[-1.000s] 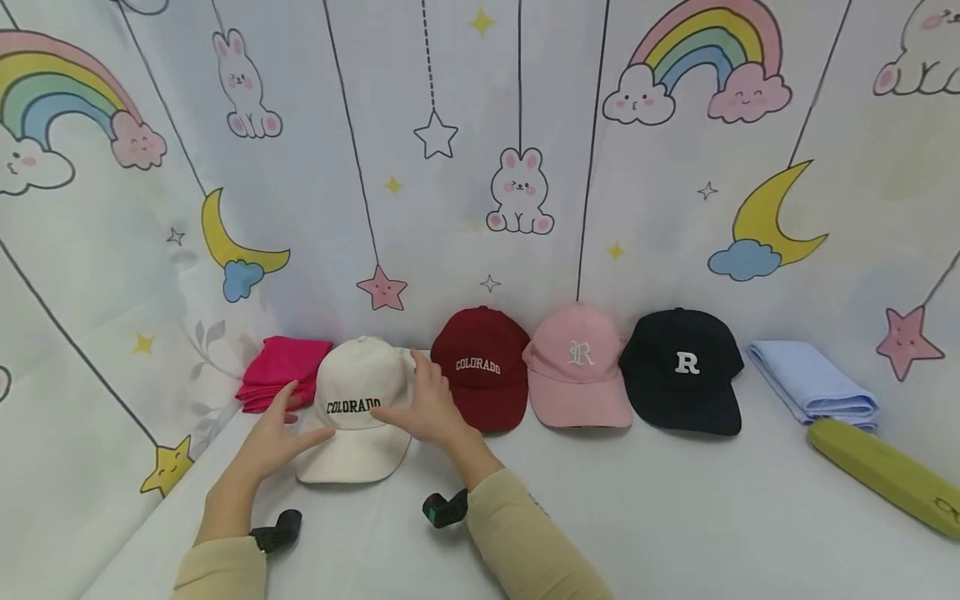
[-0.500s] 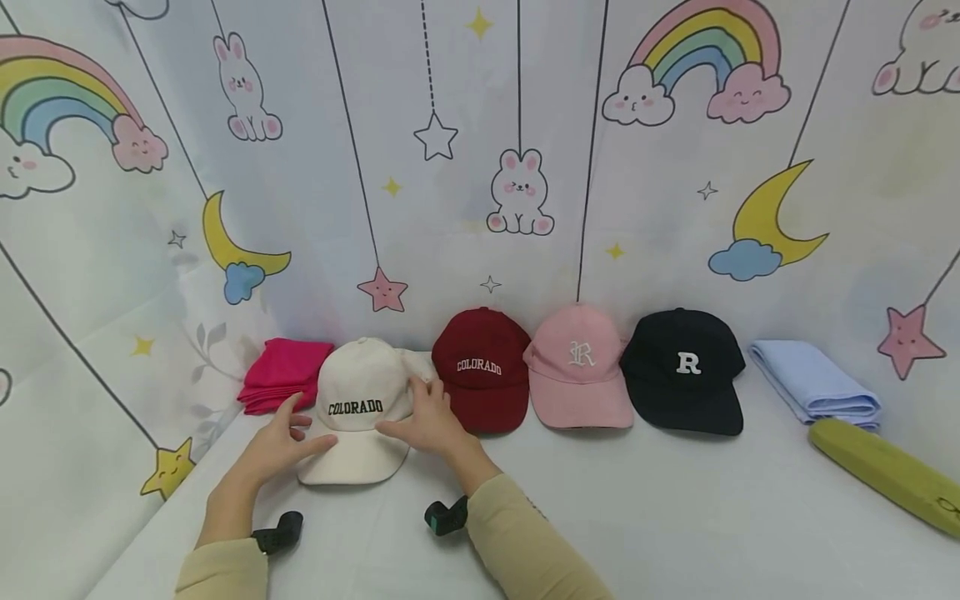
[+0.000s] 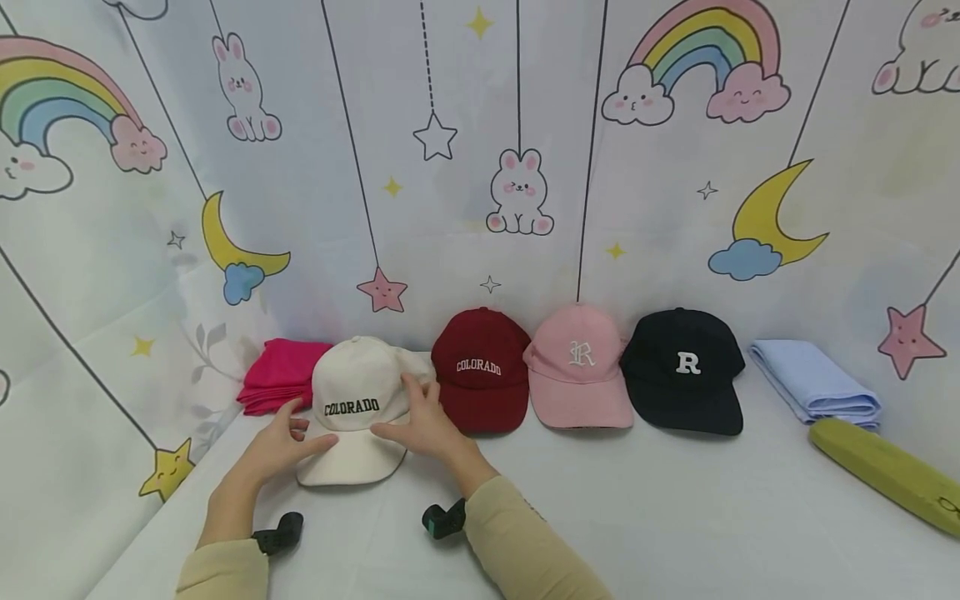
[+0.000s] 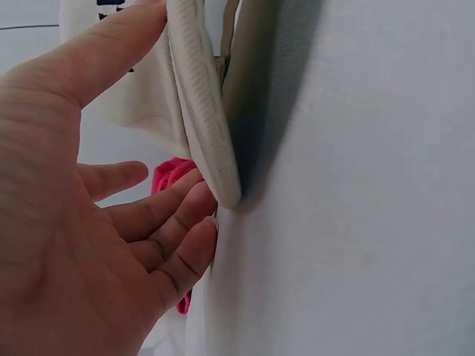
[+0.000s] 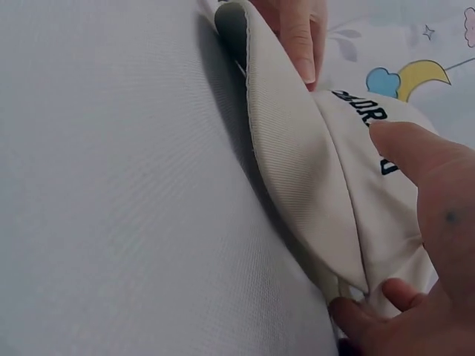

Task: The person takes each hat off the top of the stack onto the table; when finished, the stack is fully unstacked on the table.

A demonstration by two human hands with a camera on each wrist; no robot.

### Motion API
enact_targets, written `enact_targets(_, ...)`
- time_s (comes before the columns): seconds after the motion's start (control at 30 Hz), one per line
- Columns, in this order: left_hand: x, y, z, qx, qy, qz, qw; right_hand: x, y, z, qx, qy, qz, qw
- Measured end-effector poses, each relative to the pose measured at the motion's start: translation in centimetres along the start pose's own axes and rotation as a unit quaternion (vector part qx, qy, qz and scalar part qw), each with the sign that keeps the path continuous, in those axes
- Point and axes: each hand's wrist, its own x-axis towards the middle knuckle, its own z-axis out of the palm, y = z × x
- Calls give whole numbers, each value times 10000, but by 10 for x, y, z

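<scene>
In the head view a white baseball cap [image 3: 358,387] with dark COLORADO lettering sits on the white table, brim toward me. My left hand [image 3: 272,446] is at its left side; the left wrist view shows the thumb against the brim [image 4: 204,111] and the other fingers loosely bent at the brim's edge. On the opposite side, my right hand [image 3: 427,425] has its thumb over the front panel and its index finger along the crown. The right wrist view shows this thumb [image 5: 404,148] well apart from the lower fingers. Contact under the brim is partly hidden.
A dark red cap [image 3: 480,371], a pink cap [image 3: 579,367] and a black cap [image 3: 682,372] stand in a row to the right. Folded bright pink cloth [image 3: 276,375] lies behind my left hand. A folded light blue cloth [image 3: 813,379] and a green elongated case [image 3: 881,475] lie farther right.
My right hand has come down and slightly left against the cap, uncovering the lettering. The cap's crown has shifted a little left. My left hand has barely moved.
</scene>
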Motion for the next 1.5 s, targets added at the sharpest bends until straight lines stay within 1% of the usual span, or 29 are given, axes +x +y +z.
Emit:
enact_targets(0.1,0,-1,-1,-60,17,13,10000,0,-1,0,145,-16,-90,9999)
enact_targets(0.23,1,-1,-1,-187,81,26,9998,0,-2,0,203,-26,-204,9996)
enact_targets(0.37,3,1,1,-366,238,-48,9990,2,-3,0,269,-108,-209,9994)
enact_targets(0.5,5,5,6,-455,393,-174,9980,3,-2,0,399,-191,-132,9989)
enact_targets(0.63,7,10,13,-461,428,-314,9975,4,3,-1,449,-209,-58,9988)
enact_targets(0.77,11,13,20,-438,514,-338,9971,5,6,-5,490,-200,-104,9985)
enact_targets(0.93,15,14,23,-447,614,-337,9965,9,5,-9,433,-316,-150,9985)
enact_targets(1.13,24,16,25,-390,626,-413,9964,19,9,-10,319,-282,-196,9989)
enact_targets(1.5,39,27,24,-330,553,-580,9962,29,8,-13,73,-532,-21,9986)
